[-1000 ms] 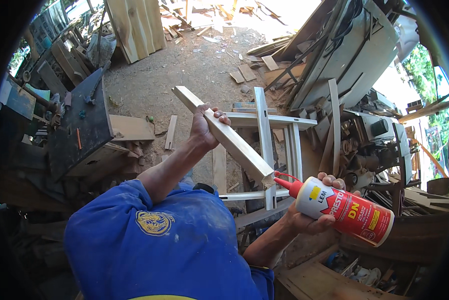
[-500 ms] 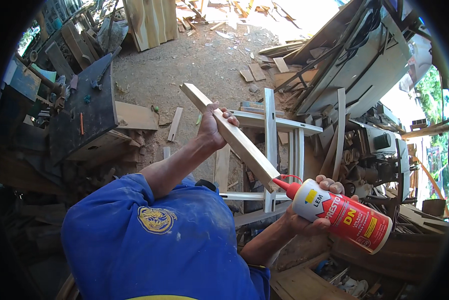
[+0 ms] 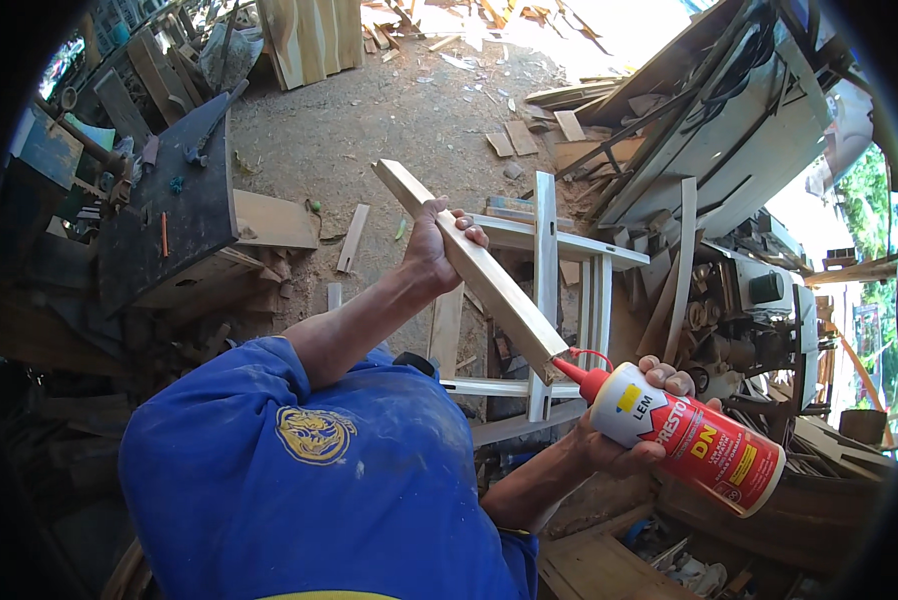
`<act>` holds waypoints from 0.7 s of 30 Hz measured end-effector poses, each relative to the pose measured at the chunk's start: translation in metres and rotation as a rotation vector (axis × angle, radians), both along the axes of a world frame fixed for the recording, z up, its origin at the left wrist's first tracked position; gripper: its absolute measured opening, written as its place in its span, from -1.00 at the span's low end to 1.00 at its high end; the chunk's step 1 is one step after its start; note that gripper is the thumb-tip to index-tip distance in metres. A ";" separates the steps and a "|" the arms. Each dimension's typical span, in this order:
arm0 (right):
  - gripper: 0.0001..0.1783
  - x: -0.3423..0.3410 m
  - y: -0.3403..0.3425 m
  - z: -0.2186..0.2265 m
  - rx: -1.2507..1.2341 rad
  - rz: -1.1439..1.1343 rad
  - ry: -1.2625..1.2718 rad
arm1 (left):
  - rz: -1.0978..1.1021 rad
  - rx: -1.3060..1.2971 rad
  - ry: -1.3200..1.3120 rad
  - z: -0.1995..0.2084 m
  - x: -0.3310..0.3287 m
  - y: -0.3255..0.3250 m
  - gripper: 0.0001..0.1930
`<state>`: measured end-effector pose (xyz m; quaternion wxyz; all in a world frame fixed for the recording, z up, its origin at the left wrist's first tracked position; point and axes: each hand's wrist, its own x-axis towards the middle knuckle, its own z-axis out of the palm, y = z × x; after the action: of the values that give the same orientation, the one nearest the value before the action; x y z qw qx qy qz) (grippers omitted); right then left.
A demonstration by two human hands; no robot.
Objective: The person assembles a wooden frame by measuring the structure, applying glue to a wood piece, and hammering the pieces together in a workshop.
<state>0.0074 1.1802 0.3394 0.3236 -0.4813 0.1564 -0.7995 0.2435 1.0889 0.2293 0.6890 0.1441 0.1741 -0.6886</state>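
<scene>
L hand wrapped rd bar | R hand clasping bottle | bar far-L to near-R, nozzle at near end (R closer)

Red, white and yellow on the bottle; pale cream on the wooden bar; blue with yellow emblem on the shirt; blackish on the left tabletop.

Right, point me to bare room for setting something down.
Widest: the ground between the dark tabletop, the wooden panel and the far end of the held wooden bar. Smaller: the tabletop strip right of the orange pencil. Crowded: the wooden frame, with a mortised rail lying across it, and the leaning panels at right.
</scene>
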 end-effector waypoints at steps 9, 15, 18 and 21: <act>-0.04 -0.009 -0.006 0.004 0.064 -0.065 0.012 | -0.009 0.012 0.023 0.006 -0.002 0.000 -0.70; -0.06 -0.004 -0.003 0.002 0.050 -0.048 -0.057 | -0.018 -0.004 0.059 0.001 -0.001 -0.002 -0.70; -0.06 -0.001 -0.002 0.002 0.029 -0.004 -0.076 | -0.015 -0.013 0.049 -0.002 -0.002 -0.002 -0.70; -0.06 -0.001 -0.002 0.002 0.021 -0.004 -0.075 | -0.010 -0.004 0.043 -0.003 -0.004 -0.003 -0.70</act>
<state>0.0066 1.1780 0.3415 0.3327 -0.4472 0.1534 -0.8160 0.2398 1.0864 0.2268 0.6821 0.1287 0.1868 -0.6952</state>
